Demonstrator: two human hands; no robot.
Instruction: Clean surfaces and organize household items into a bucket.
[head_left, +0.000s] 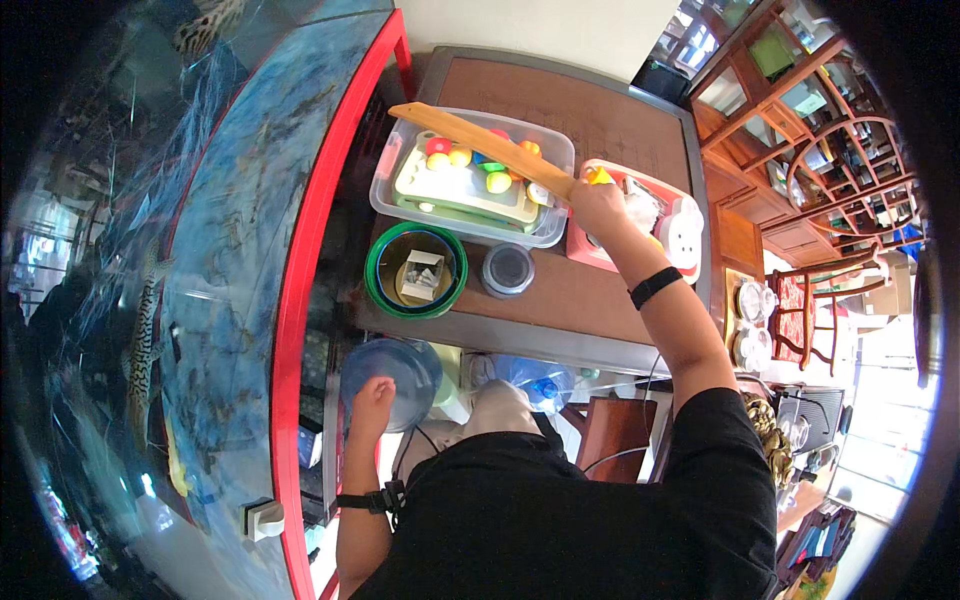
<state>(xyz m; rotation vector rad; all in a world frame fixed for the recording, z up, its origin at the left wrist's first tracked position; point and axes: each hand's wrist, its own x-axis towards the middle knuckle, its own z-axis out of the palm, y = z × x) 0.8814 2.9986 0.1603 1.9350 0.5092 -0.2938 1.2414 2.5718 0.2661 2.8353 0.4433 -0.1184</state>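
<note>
My right hand (598, 208) grips one end of a long flat wooden stick (480, 142). The stick slants across the top of a clear plastic bin (381, 202). In that bin lie a white and green plastic toy (465, 189) and several colourful balls, such as a red one (439, 147) and a yellow-green one (498, 182). Just beyond my right hand, a yellow piece (598, 175) shows at the edge of a pink basket (585, 244). My left hand (373, 401) is held low, its fingers curled with nothing seen in them, over a blue-grey round tub (416, 367).
A brown-topped table (577, 289) carries the bins, a green-rimmed round container (373, 281) and a grey-lidded jar (508, 270). A red-framed aquarium (292, 315) with fish runs along the left. Below the table edge lies a blue water bottle (547, 386). Wooden shelving (787, 112) stands at right.
</note>
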